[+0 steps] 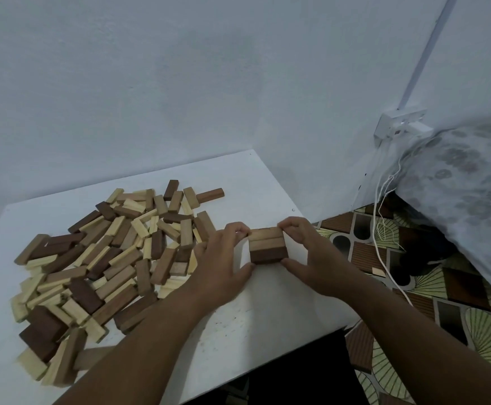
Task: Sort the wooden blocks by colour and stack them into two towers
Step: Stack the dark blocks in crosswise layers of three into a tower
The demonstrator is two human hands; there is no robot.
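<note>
Head view showed the task only at its beginning: one small stack (268, 245) stood on the white surface (267, 311), right of the big pile (104, 264). It seemed to be a single layer of three brown blocks lying side by side, though I could not tell if there was another layer under it. The left hand (220, 258) and right hand (308, 252) pressed it from both sides, each grip half closed with thumb and fingertips on the wood. No second tower existed. The pile held several dozen mixed light and dark blocks, too many and too overlapped to count exactly.
</note>
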